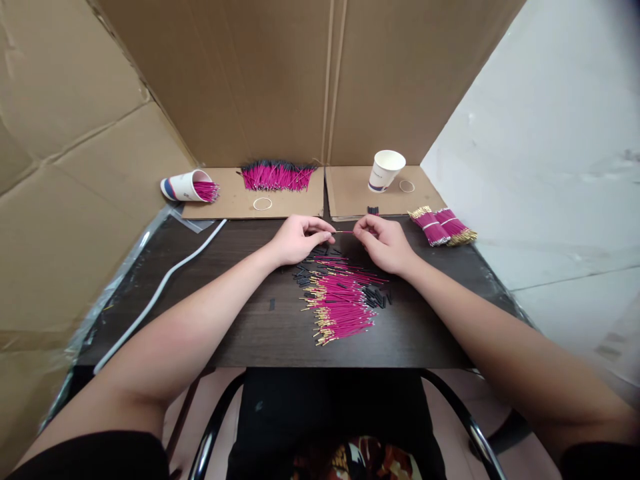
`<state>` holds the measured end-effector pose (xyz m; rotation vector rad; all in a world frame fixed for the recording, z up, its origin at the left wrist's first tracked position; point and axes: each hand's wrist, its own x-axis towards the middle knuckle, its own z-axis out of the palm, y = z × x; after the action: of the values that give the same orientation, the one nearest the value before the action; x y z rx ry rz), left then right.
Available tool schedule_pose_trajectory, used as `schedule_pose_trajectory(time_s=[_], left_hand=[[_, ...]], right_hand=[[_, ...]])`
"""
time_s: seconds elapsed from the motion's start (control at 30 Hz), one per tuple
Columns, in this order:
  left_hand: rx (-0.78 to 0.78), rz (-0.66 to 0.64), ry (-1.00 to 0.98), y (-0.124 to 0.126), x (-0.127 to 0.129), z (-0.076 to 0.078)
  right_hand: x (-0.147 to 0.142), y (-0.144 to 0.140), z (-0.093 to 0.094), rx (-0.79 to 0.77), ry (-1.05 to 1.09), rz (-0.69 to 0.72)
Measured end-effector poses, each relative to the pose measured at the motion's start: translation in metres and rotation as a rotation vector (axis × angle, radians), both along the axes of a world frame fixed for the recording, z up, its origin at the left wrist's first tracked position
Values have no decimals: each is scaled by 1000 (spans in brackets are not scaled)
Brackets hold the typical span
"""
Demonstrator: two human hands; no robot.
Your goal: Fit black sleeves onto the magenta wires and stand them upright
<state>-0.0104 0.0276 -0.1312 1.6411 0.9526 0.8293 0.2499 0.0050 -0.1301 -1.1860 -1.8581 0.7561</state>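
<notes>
This looks like a small workshop corner for handwork — a makeshift bench walled in by tall cardboard panels [260, 80]. The dark table [280, 340] carries a large heap of thin pink rods [345, 307] with gold tips, loose black pieces [375, 298] and banded bundles [431, 227]. A toppled paper cup [177, 187] holds more rods — stock in batches, beside flat cardboard sheets [215, 208].

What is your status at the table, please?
Left hand and right hand holding one pink wire. Loose wires, black tubes lying close by. Nothing visibly blocking.
</notes>
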Motion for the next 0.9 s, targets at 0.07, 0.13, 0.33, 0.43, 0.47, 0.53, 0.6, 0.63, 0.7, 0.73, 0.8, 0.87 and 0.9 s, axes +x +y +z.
schedule_pose_trajectory(time_s=[0.07, 0.13, 0.33, 0.43, 0.47, 0.53, 0.6, 0.63, 0.7, 0.73, 0.8, 0.87, 0.9], left_hand=[[-2, 7, -3, 0, 1, 0], [-4, 15, -2, -1, 1, 0], [-6, 41, 0, -1, 3, 2], [-8, 39, 4, -1, 3, 2], [-8, 36, 6, -1, 3, 2], [-9, 30, 7, -2, 3, 3], [-12, 28, 7, -2, 3, 3], [-15, 27, 6, -3, 3, 4], [-21, 28, 5, -3, 3, 4], [-23, 30, 4, -3, 4, 4], [-24, 35, 1, -3, 4, 3], [-21, 34, 0, -4, 4, 3], [-19, 31, 1, -4, 3, 3]], right_hand=[[0, 0, 0, 5, -5, 0], [0, 0, 0, 8, -7, 2], [0, 0, 0, 4, -9, 2], [0, 0, 0, 10, -13, 2], [0, 0, 0, 17, -15, 1], [0, 0, 0, 24, -19, 0], [-1, -1, 0, 27, -22, -4], [-1, -1, 1, 29, -21, -8], [-1, -2, 1, 40, -17, -12], [-2, -2, 1, 48, -15, -12], [-2, -3, 1, 61, -19, -11], [-3, -3, 1, 63, -27, -11], [-3, -3, 1, 62, -30, -11]])
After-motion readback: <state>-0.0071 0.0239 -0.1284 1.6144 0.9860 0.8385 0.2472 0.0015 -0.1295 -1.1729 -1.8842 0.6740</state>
